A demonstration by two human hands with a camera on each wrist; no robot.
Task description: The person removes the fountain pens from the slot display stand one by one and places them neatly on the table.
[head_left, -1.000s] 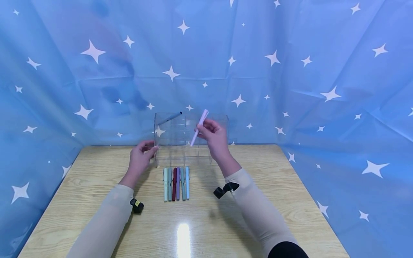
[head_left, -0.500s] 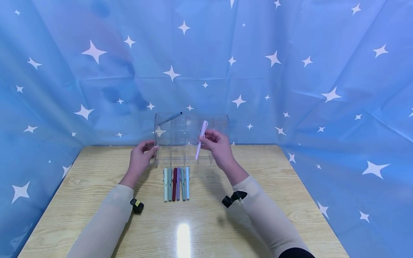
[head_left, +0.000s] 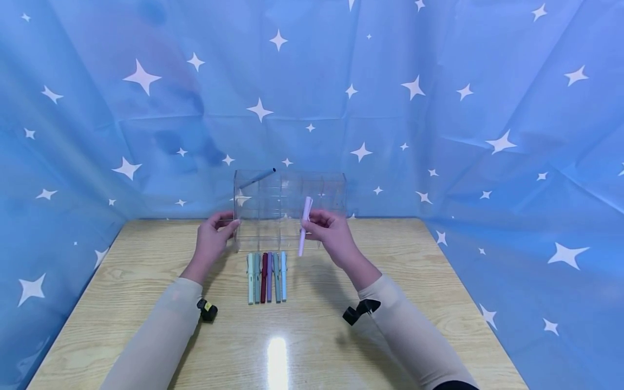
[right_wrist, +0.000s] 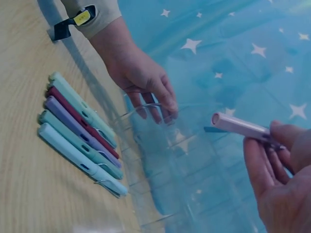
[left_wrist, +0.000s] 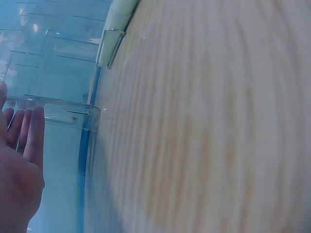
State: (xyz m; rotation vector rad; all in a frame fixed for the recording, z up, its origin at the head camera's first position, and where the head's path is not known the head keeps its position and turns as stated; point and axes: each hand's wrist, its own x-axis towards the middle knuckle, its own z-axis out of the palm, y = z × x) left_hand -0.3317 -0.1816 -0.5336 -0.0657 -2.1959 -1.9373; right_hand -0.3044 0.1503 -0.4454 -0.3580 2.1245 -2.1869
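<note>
My right hand [head_left: 333, 236] pinches a pale pink pen [head_left: 307, 208] between thumb and fingers, in front of the clear organizer [head_left: 269, 236]. The pen stands nearly upright, clip end up. My left hand [head_left: 211, 242] grips the organizer's left side, thumb in front. Through the clear plastic in the left wrist view, the fingers [left_wrist: 35, 138] show at its edge. One blue pen [head_left: 257, 179] lies tilted in the upper left compartment. On the table before the organizer lies a row of several pens [head_left: 263, 277]: pale green, teal, dark red, purple and light blue.
The wooden table [head_left: 146, 260] carries the organizer near its back edge. Behind it hangs a blue curtain [head_left: 312, 70] with white stars. A black wrist camera [head_left: 208, 311] sits on the left sleeve, another camera [head_left: 361, 311] on the right.
My right hand has moved down and slightly right with the pink pen, from the organizer's upper part to its lower front. The pen has turned more upright. My left hand stays put.
</note>
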